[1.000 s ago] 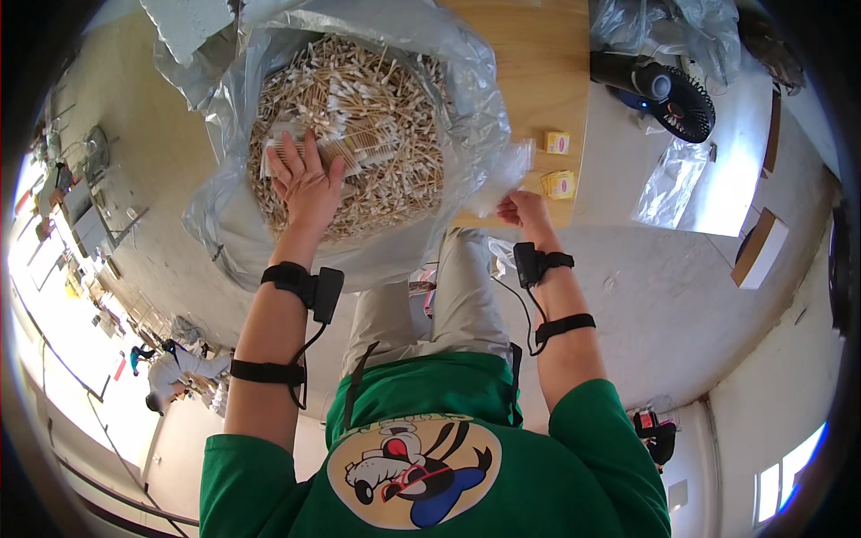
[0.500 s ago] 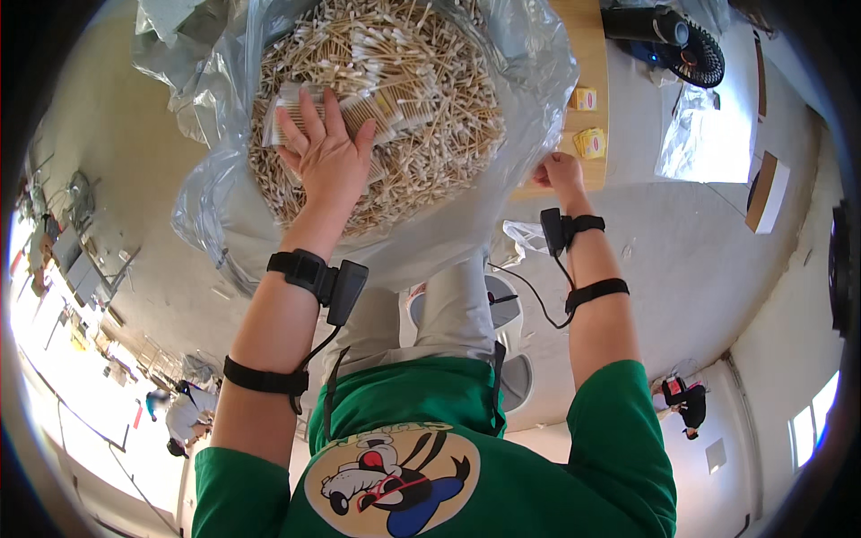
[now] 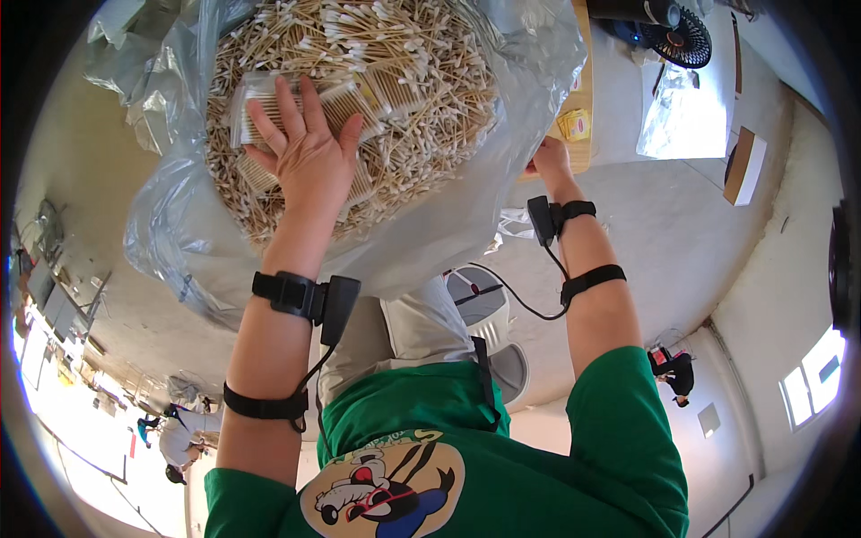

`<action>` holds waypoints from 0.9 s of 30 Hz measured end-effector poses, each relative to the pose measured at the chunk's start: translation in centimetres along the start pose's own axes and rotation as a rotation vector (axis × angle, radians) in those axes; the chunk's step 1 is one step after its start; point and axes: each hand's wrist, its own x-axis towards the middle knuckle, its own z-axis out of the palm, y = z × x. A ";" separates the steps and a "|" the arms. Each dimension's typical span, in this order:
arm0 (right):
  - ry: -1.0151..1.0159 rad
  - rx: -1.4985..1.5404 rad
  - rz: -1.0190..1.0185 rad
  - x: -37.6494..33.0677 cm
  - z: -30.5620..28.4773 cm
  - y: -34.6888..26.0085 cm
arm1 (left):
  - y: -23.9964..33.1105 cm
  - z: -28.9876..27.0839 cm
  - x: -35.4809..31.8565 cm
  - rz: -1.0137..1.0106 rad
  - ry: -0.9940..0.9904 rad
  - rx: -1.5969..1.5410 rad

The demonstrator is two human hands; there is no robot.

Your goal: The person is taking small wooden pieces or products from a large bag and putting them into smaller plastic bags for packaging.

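Observation:
A big clear plastic bag (image 3: pixel 421 242) lies spread open in front of me, heaped with loose cotton swabs (image 3: pixel 430 134) that have wooden sticks and white tips. On top of the heap are several flat clear packets of swabs (image 3: pixel 336 103) lined up in rows. My left hand (image 3: pixel 309 166) rests on these packets with its fingers spread, gripping nothing. At the bag's right side, by the wooden table edge, is my right hand (image 3: pixel 551 160). Its fingers are curled and partly hidden by the plastic; what they hold, if anything, cannot be seen.
Small yellow cards (image 3: pixel 574 125) lie on the wooden table (image 3: pixel 581 154). Farther right are a black cylinder (image 3: pixel 637 11), a black fan (image 3: pixel 682 40) and a clear plastic bag (image 3: pixel 673 108). A cardboard box (image 3: pixel 744 166) and a grey stool (image 3: pixel 484 305) stand nearby. People are in the background.
The view has shifted, so the bag sits farther up and left. My left hand stays spread on the packets. My right hand has turned inward and its fingers are more hidden by the bag's edge.

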 end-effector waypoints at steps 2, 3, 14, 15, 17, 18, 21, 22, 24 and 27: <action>-0.003 -0.126 -0.040 -0.8 0.6 -1.3 | -0.5 0.0 -0.1 -0.021 -0.011 0.033; 0.011 -0.139 -0.044 -0.3 0.1 -0.8 | -0.1 0.0 0.1 -0.001 0.004 0.013; -0.051 0.416 -0.059 -0.1 -2.1 4.6 | 0.0 -0.3 -0.2 -0.019 0.063 -0.158; -0.012 0.394 -0.078 3.8 0.6 1.4 | 0.9 -0.4 0.2 -0.010 0.079 -0.188; -0.044 0.344 -0.076 -0.7 -2.8 5.0 | -0.4 0.4 -0.5 -0.001 0.093 -0.181; -0.034 0.320 -0.086 -1.5 -2.9 5.0 | -0.4 0.4 -0.5 0.010 0.124 -0.208; -0.013 0.257 -0.111 2.1 -0.1 1.7 | 0.1 -0.3 -0.4 0.035 0.211 -0.209; -0.010 0.238 -0.122 -6.6 -3.7 4.1 | 0.1 -0.2 -0.5 0.047 0.245 -0.196; -0.027 0.201 -0.139 -2.7 -3.2 5.3 | -1.0 -0.2 -1.3 0.041 0.202 -0.189; -0.018 0.162 -0.192 -2.2 -2.0 4.9 | -1.6 0.2 -2.1 0.062 0.219 -0.209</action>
